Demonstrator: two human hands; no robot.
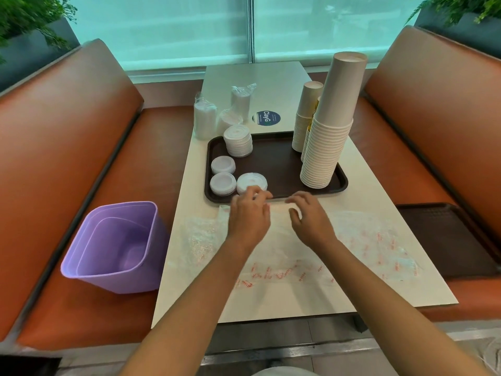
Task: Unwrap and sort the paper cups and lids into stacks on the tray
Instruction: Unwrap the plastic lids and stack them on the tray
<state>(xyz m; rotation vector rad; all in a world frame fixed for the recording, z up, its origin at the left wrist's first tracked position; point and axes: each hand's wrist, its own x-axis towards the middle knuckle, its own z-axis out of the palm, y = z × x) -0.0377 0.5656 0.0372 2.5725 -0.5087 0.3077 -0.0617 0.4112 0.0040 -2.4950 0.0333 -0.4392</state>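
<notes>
Three short stacks of white lids (224, 175) sit at the near left corner of the dark brown tray (273, 161), with a taller lid stack (238, 140) at its far left corner. At the tray's right side stand tall stacks of upturned paper cups (326, 142), tan-sided with white rims. Wrapped lid packs (205, 119) in clear plastic stand on the bench (366, 213) just beyond the tray's far left corner. Empty clear wrappers (374, 240) with red print lie flat on the bench in front of the tray. Both hands hover at the tray's near edge: the left hand (250, 213) and right hand (311, 215) have loosely curled fingers and grip nothing visible. A purple bin (116, 245), left of the tray on the seat, holds nothing visible.
</notes>
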